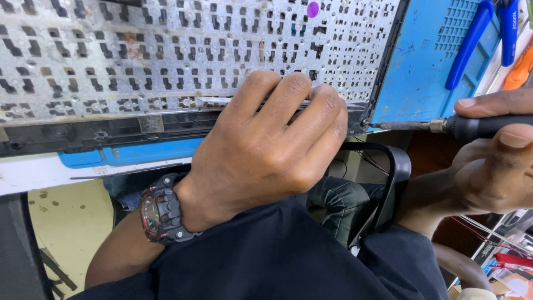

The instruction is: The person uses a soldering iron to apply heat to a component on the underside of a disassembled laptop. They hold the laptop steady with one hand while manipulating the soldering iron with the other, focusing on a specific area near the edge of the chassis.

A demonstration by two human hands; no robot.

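While left hand (266, 144) presses keyboard frame (166, 50), right hand (494, 161) grips screwdriver (444, 125) at its corner.

The keyboard backplate (183, 50) is dull perforated metal with rust spots, framed in matt black plastic. Beneath it lies a smooth blue mat (416, 72). The screwdriver (444, 126) has a tarnished metal shaft and matt black grip.

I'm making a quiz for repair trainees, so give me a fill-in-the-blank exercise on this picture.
1. The right hand holds a ____ by its black handle.
2. The left hand presses on the perforated metal keyboard backplate, and its wrist wears a ____.
3. The work mat under the backplate is coloured ____.

Missing words: screwdriver; wristwatch; blue
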